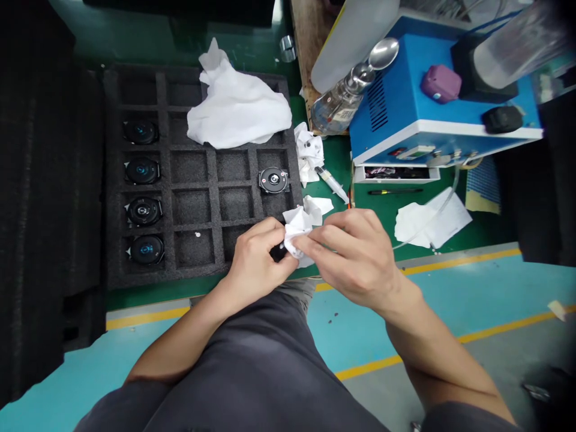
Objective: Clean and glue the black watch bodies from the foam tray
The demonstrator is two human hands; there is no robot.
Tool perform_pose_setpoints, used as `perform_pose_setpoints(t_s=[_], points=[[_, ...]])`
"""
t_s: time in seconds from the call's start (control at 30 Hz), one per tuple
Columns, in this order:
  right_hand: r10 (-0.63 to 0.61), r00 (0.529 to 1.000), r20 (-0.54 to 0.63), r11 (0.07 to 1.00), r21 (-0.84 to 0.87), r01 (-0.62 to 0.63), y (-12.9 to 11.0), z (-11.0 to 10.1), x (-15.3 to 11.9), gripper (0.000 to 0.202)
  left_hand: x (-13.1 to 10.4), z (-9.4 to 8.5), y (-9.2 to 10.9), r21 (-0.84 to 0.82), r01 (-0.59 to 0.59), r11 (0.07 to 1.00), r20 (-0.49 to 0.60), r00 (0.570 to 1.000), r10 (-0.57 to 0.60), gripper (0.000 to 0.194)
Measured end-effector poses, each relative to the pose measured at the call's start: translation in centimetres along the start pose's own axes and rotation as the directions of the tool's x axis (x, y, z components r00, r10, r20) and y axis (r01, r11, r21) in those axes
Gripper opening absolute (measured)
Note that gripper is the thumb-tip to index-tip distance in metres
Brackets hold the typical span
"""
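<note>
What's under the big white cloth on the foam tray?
The foam tray runs under the cloth, its compartments partly showing around the edges. Whether the covered compartments hold anything can't be seen.

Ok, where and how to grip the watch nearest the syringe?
Pinch opposite edges of the watch, probably from straight above: it lies round face up in a cell of the foam tray, whose walls would hinder a sideways approach.

No wording, brand or number can be read. Print on the label (345, 114) of the glass bottle (328, 112) is too small; the small blue marks on the watch faces (143, 171) and the blue machine's (387, 78) front panel (414, 152) are too blurred.
</note>
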State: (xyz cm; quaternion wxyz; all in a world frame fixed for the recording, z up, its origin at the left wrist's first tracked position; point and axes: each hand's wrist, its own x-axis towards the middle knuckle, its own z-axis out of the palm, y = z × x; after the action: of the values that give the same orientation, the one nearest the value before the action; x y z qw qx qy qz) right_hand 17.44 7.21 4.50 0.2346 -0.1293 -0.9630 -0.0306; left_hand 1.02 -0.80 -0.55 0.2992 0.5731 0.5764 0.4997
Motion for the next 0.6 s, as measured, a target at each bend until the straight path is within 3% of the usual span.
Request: perform_pose_setpoints(t_s=[0.13, 0.27, 0.43, 0.6], points=[[0.161, 0.981, -0.104, 0.982, 0.115, -0.148, 0.4, 0.2, -0.6, 0.02, -0.1, 0.1, 0.2, -0.123, 0.144, 0.982, -0.103, 0.982, -0.157, 0.023], [0.33, 0.924, -0.195, 0.92, 0.288, -0.267, 0.0, 0.5, -1.4, 0.02, 0.0, -0.2, 0.4, -0.229, 0.122, 0.966, -0.13, 0.979, -0.155, 0.009], [0.395, 0.887, -0.238, 0.887, 0.349, -0.301, -1.0, 0.9, -1.1, 0.02, 0.1, -0.6, 0.2, -0.282, 0.038, 0.959, -0.135, 0.988, -0.079, 0.02], [0.385, 0.889, -0.247, 0.896, 0.333, -0.295, -1.2, 1.2, -0.5, 0.018, 0.1, -0.4, 0.2, -0.378, 0.108, 0.919, -0.12, 0.979, -0.164, 0.021]])
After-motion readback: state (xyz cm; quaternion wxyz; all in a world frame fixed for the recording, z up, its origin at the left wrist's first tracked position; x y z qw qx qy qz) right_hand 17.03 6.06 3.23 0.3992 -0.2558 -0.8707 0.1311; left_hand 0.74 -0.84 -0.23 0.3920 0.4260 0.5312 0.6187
